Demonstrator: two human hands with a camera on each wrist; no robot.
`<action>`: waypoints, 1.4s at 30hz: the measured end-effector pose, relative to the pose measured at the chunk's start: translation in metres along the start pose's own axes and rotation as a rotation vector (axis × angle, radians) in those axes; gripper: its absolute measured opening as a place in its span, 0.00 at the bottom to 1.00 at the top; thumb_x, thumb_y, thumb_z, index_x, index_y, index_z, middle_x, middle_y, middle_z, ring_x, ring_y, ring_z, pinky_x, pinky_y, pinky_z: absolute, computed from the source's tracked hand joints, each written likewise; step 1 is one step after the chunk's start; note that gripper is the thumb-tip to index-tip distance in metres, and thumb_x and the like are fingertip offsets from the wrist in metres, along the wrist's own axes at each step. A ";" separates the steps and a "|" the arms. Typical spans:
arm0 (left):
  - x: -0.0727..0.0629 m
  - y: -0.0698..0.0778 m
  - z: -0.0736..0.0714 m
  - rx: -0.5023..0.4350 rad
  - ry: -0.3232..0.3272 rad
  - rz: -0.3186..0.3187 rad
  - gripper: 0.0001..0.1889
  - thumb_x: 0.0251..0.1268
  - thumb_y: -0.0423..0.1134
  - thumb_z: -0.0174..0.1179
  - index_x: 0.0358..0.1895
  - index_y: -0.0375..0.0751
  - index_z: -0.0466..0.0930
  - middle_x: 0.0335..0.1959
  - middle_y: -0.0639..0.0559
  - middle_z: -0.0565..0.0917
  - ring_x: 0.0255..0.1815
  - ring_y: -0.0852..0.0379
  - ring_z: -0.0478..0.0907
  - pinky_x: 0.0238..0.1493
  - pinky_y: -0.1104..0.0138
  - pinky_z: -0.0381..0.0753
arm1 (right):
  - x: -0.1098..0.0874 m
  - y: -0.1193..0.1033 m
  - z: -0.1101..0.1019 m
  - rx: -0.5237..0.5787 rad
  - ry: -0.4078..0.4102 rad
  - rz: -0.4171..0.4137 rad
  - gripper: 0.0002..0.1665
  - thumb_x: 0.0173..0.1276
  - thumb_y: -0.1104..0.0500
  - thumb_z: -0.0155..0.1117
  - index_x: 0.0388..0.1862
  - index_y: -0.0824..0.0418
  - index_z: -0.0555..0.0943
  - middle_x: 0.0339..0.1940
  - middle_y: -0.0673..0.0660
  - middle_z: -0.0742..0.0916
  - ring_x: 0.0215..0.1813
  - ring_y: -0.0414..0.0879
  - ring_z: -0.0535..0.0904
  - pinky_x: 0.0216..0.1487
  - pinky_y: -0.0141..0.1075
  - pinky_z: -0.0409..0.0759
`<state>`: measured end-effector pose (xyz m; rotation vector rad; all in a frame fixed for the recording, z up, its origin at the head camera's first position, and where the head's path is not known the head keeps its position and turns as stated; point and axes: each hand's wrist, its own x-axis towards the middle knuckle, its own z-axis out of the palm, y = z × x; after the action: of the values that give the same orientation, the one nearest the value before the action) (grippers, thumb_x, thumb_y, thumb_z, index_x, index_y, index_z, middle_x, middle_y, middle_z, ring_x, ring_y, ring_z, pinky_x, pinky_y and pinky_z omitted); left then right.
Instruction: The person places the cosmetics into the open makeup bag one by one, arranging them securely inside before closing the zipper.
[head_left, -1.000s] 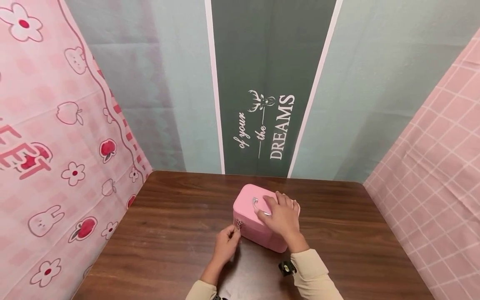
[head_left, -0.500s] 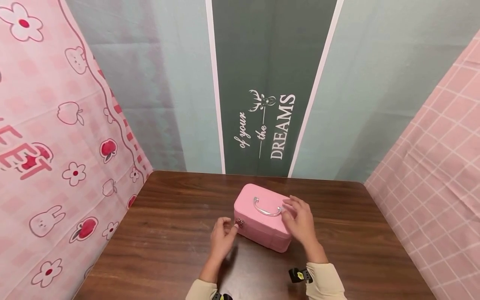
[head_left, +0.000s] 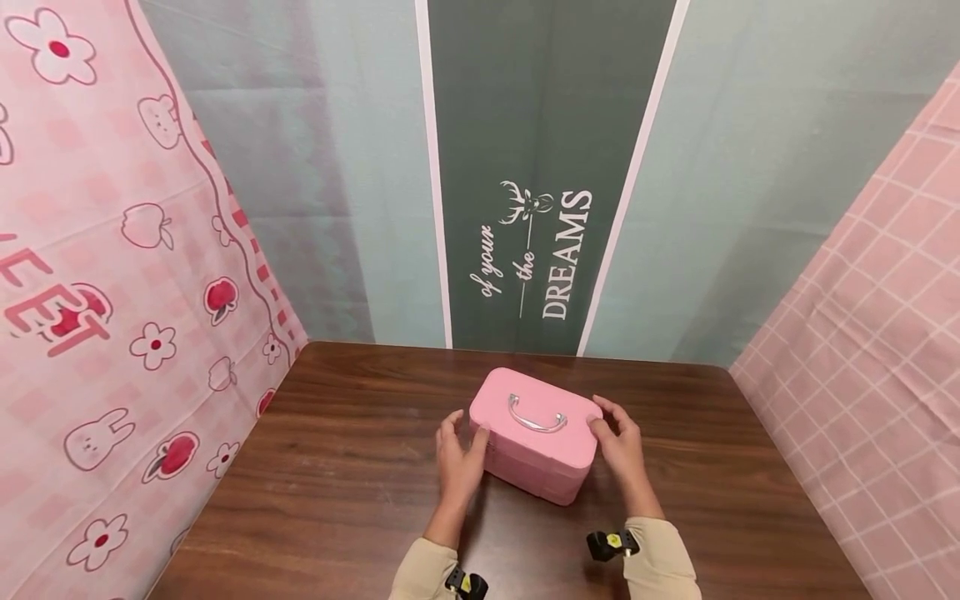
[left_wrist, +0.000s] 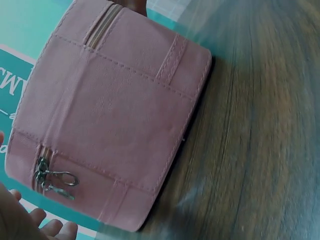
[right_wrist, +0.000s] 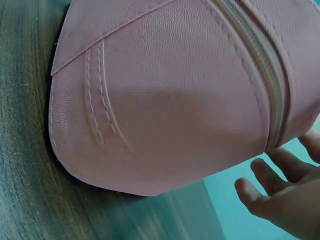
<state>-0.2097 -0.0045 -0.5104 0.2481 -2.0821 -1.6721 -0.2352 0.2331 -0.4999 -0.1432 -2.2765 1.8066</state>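
Note:
A pink zip-up cosmetic case stands on the table with its lid down. On top arches a silver handle. My left hand is at the case's left end, thumb by the front corner and fingers spread behind it. At the opposite end, my right hand has its thumb near the lid edge, fingers reaching along the side. Two metal zipper pulls sit together at one end of the zipper in the left wrist view. The right wrist view shows the zipper running closed round the other end.
The brown wood-grain table extends around the case. Behind it hangs a green-and-grey cloth with white lettering. Patterned pink cloths flank both sides. Each cream sleeve has a black wrist camera beside it.
My left hand has let go of the zipper pulls and moved up the left end. My right hand has come off the lid and slid right to the case's right end.

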 end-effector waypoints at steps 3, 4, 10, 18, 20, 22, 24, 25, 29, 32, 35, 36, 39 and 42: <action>0.002 0.001 0.005 -0.011 0.005 -0.039 0.25 0.54 0.45 0.64 0.53 0.36 0.71 0.49 0.40 0.73 0.50 0.41 0.70 0.50 0.52 0.69 | 0.002 0.003 0.000 0.059 -0.026 0.045 0.21 0.70 0.59 0.51 0.59 0.67 0.72 0.56 0.63 0.76 0.48 0.42 0.72 0.44 0.24 0.72; 0.003 0.001 0.006 -0.020 0.007 -0.048 0.24 0.54 0.44 0.64 0.52 0.36 0.72 0.48 0.40 0.73 0.49 0.41 0.71 0.49 0.52 0.71 | 0.002 0.004 0.001 0.078 -0.034 0.058 0.21 0.71 0.59 0.50 0.59 0.67 0.72 0.55 0.63 0.76 0.47 0.40 0.73 0.43 0.24 0.73; 0.005 0.001 0.012 -0.104 0.008 -0.066 0.19 0.52 0.39 0.65 0.46 0.35 0.73 0.42 0.43 0.73 0.44 0.45 0.73 0.46 0.52 0.74 | 0.000 0.009 0.004 0.103 -0.020 0.060 0.19 0.71 0.60 0.49 0.55 0.70 0.73 0.46 0.61 0.78 0.39 0.38 0.75 0.39 0.29 0.75; 0.007 0.002 0.011 -0.115 0.003 -0.067 0.19 0.52 0.38 0.64 0.46 0.35 0.74 0.42 0.44 0.74 0.43 0.46 0.73 0.47 0.55 0.73 | -0.001 0.010 0.006 0.106 0.015 0.046 0.20 0.71 0.59 0.49 0.55 0.70 0.73 0.47 0.61 0.78 0.40 0.39 0.74 0.39 0.28 0.74; 0.007 0.002 0.011 -0.119 0.003 -0.071 0.19 0.51 0.38 0.65 0.46 0.35 0.74 0.42 0.44 0.74 0.43 0.46 0.73 0.47 0.55 0.73 | -0.001 0.009 0.006 0.100 0.009 0.060 0.20 0.71 0.58 0.49 0.55 0.69 0.73 0.48 0.62 0.77 0.41 0.39 0.74 0.40 0.28 0.74; 0.007 0.001 0.011 -0.114 0.006 -0.075 0.19 0.51 0.39 0.65 0.45 0.36 0.74 0.42 0.44 0.73 0.43 0.46 0.73 0.47 0.55 0.73 | -0.002 0.006 0.005 0.098 -0.002 0.077 0.19 0.71 0.59 0.49 0.55 0.69 0.73 0.48 0.61 0.77 0.41 0.39 0.74 0.40 0.28 0.74; 0.008 -0.001 0.011 -0.099 0.012 -0.075 0.18 0.50 0.40 0.65 0.45 0.36 0.75 0.41 0.45 0.73 0.43 0.47 0.73 0.46 0.55 0.73 | -0.004 0.004 0.004 0.118 -0.026 0.097 0.19 0.70 0.61 0.49 0.55 0.70 0.72 0.45 0.61 0.76 0.39 0.40 0.74 0.39 0.30 0.75; 0.009 -0.002 0.011 -0.094 0.015 -0.078 0.18 0.50 0.40 0.65 0.44 0.37 0.76 0.41 0.45 0.73 0.42 0.48 0.73 0.45 0.56 0.73 | -0.006 0.002 0.003 0.128 -0.042 0.107 0.19 0.69 0.62 0.49 0.54 0.71 0.71 0.44 0.60 0.76 0.38 0.40 0.74 0.38 0.31 0.75; 0.018 -0.007 0.010 -0.141 -0.008 -0.068 0.17 0.51 0.39 0.65 0.44 0.36 0.77 0.39 0.46 0.74 0.39 0.50 0.73 0.43 0.59 0.72 | -0.012 -0.005 -0.001 0.179 -0.120 0.161 0.19 0.67 0.64 0.50 0.54 0.72 0.68 0.41 0.58 0.74 0.36 0.43 0.74 0.36 0.38 0.77; 0.024 0.005 0.003 -0.240 -0.065 -0.075 0.16 0.53 0.33 0.64 0.44 0.30 0.75 0.37 0.43 0.76 0.37 0.47 0.73 0.40 0.62 0.73 | -0.015 -0.009 -0.004 0.163 -0.181 0.212 0.20 0.66 0.62 0.51 0.56 0.70 0.68 0.45 0.60 0.74 0.40 0.46 0.74 0.41 0.43 0.77; 0.033 0.003 0.001 -0.307 -0.132 -0.126 0.16 0.54 0.32 0.63 0.45 0.28 0.74 0.37 0.42 0.77 0.34 0.50 0.75 0.35 0.63 0.76 | -0.019 -0.012 -0.004 0.130 -0.236 0.247 0.23 0.65 0.61 0.51 0.58 0.68 0.68 0.52 0.64 0.74 0.44 0.50 0.74 0.46 0.46 0.76; 0.037 0.002 0.000 -0.312 -0.153 -0.147 0.16 0.55 0.32 0.62 0.46 0.28 0.74 0.37 0.42 0.78 0.33 0.51 0.75 0.33 0.63 0.77 | -0.021 -0.013 -0.004 0.118 -0.255 0.253 0.24 0.65 0.60 0.51 0.60 0.67 0.67 0.54 0.65 0.73 0.46 0.51 0.74 0.47 0.48 0.75; 0.050 -0.013 0.004 -0.317 -0.201 -0.202 0.18 0.56 0.36 0.63 0.48 0.31 0.75 0.37 0.44 0.79 0.30 0.57 0.75 0.31 0.60 0.78 | -0.026 -0.016 0.000 0.112 -0.286 0.258 0.27 0.63 0.59 0.52 0.61 0.67 0.66 0.57 0.67 0.72 0.48 0.54 0.74 0.48 0.52 0.75; 0.058 -0.014 0.003 -0.311 -0.219 -0.214 0.18 0.56 0.37 0.63 0.47 0.31 0.76 0.37 0.43 0.80 0.27 0.56 0.75 0.30 0.58 0.79 | -0.031 -0.019 0.006 0.120 -0.306 0.257 0.29 0.61 0.60 0.52 0.62 0.67 0.65 0.58 0.67 0.71 0.49 0.56 0.73 0.46 0.54 0.74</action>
<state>-0.2638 -0.0294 -0.5102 0.1992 -1.9611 -2.2102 -0.2056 0.2161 -0.4860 -0.1533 -2.4355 2.2267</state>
